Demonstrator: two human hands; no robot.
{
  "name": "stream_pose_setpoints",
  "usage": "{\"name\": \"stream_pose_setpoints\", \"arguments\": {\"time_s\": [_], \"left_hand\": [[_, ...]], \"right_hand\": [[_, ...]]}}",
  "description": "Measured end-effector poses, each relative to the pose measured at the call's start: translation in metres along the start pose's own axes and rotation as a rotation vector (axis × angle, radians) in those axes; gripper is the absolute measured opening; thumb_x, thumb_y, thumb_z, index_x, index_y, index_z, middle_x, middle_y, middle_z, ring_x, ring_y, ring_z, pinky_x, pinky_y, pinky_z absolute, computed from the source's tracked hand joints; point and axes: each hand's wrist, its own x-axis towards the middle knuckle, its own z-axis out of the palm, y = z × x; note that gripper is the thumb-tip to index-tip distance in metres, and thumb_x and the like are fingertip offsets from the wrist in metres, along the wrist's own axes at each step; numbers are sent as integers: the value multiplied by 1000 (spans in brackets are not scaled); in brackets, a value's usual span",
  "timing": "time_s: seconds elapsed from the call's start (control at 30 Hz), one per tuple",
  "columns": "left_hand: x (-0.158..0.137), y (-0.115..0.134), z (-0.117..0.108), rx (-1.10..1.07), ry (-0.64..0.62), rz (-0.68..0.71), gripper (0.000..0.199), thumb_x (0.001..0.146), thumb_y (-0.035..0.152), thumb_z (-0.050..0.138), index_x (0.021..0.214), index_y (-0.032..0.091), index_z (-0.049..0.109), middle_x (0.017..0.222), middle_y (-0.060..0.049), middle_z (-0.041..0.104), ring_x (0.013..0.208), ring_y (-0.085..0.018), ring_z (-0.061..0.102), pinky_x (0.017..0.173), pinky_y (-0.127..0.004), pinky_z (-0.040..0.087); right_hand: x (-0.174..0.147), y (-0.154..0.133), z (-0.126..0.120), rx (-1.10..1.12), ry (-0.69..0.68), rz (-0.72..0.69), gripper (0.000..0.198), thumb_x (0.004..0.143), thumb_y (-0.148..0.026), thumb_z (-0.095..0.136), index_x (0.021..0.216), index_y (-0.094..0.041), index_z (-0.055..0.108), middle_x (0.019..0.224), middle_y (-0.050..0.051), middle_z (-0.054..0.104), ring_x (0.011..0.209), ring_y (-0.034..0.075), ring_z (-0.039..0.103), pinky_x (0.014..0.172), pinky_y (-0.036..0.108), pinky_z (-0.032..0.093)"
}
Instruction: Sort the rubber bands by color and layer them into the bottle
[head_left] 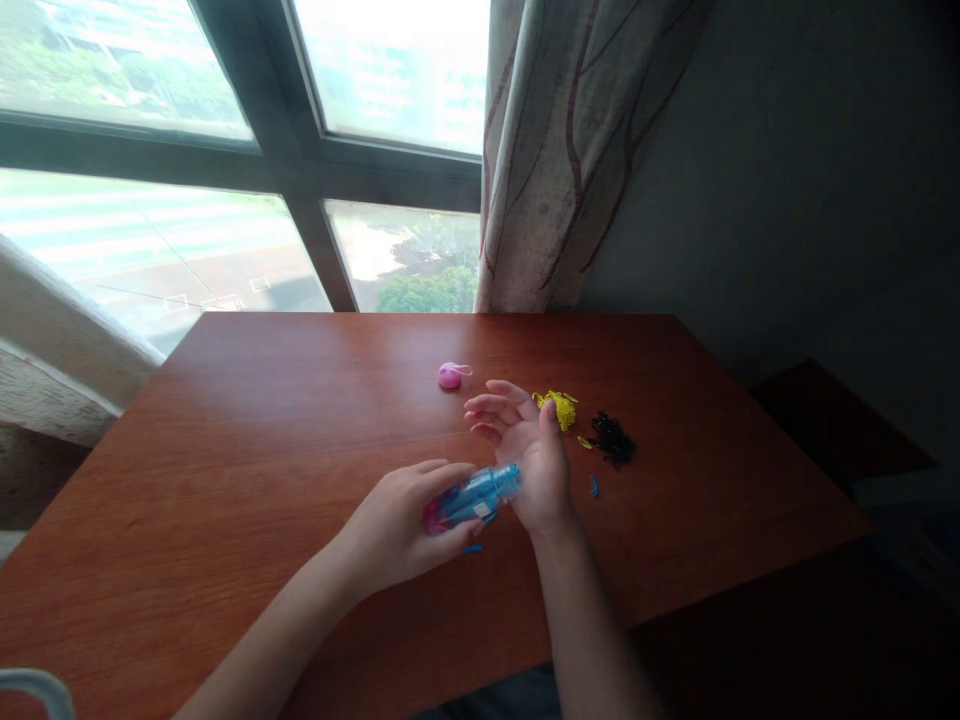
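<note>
My left hand [409,520] is wrapped round a small clear bottle [480,495] with blue rubber-band-like strips inside and a pink end. The bottle lies tilted, its neck pointing right at the palm of my right hand [529,455]. That palm is turned up, fingers spread, and whether it touches the neck I cannot tell. Beyond my right hand lies a pile of yellow bands [559,410], with a black pile [612,438] to its right. One blue band [594,486] lies on the table right of my wrist, and another blue piece [472,549] shows below the bottle.
A pink round cap [450,376] with a loop sits farther back on the brown wooden table [262,450]. The window [300,160] and a patterned curtain [555,150] stand behind the table's far edge. A pale curved object [37,685] pokes in at bottom left.
</note>
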Motion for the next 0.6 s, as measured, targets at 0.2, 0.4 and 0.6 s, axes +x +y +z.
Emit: {"name": "stream_pose_setpoints", "arguments": {"time_s": [0.2,0.4,0.6], "left_hand": [[0,0,2,-103,32,20,27,84,31,63,110,22,64,97,-3,69,83,-17,63,76,-23,47],[0,-10,-3,-234,281,-98,34,87,34,60,116,17,57,99,-4,68,88,-18,62,81,-25,49],[-1,-13,-6,-285,414,-167,30,86,35,62,110,17,59,92,-1,68,83,-16,62,75,-22,49]], "right_hand": [[6,1,-9,161,132,-25,41,92,-57,47,100,-22,66,90,4,68,81,16,63,69,28,49],[-7,-1,-31,-222,192,-5,18,86,-33,62,100,-21,65,88,1,67,73,12,60,66,24,47],[-49,-14,-39,-1157,-127,139,31,77,-30,73,106,-22,67,101,5,62,86,19,60,70,29,49]]}}
